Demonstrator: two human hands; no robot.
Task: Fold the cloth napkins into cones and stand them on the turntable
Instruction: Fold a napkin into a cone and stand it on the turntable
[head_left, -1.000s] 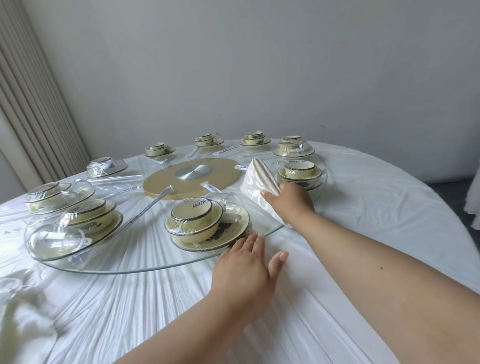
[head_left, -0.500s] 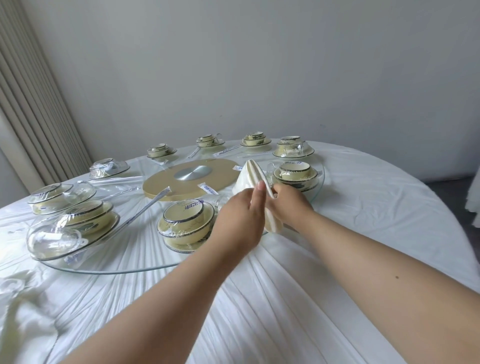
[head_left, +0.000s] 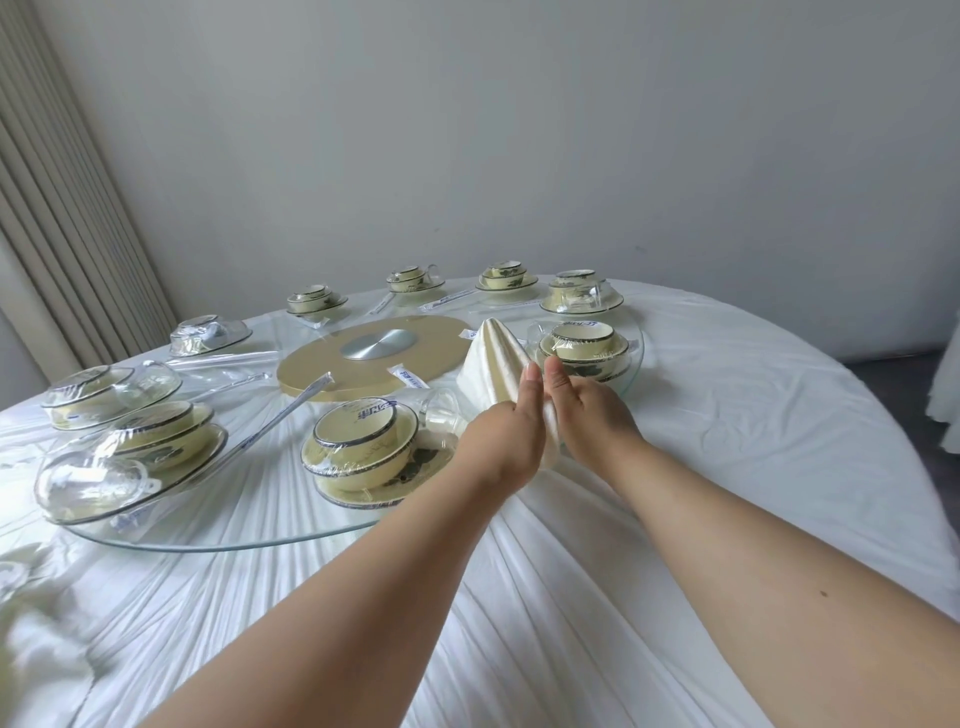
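A cream cloth napkin (head_left: 491, 358), folded into a cone, stands upright with its tip up near the right front rim of the glass turntable (head_left: 234, 543). My left hand (head_left: 506, 436) presses straight fingers against the cone's near left side. My right hand (head_left: 597, 415) holds the cone's lower right side, thumb up against the cloth and the other fingers hidden behind it. The cone's base is hidden behind both hands.
Wrapped bowl-and-saucer sets ring the turntable, one (head_left: 358, 436) just left of my hands and one (head_left: 584, 345) right behind the cone. A gold hub (head_left: 322, 379) sits mid-turntable. Wrapped chopsticks (head_left: 275, 426) lie across the glass. A pleated white tablecloth (head_left: 727, 415) covers the round table.
My left hand lifted off the tablecloth and came up against the napkin. The napkin went from leaning to standing upright as a cone. The turntable turned slightly, shifting the near bowl set left.
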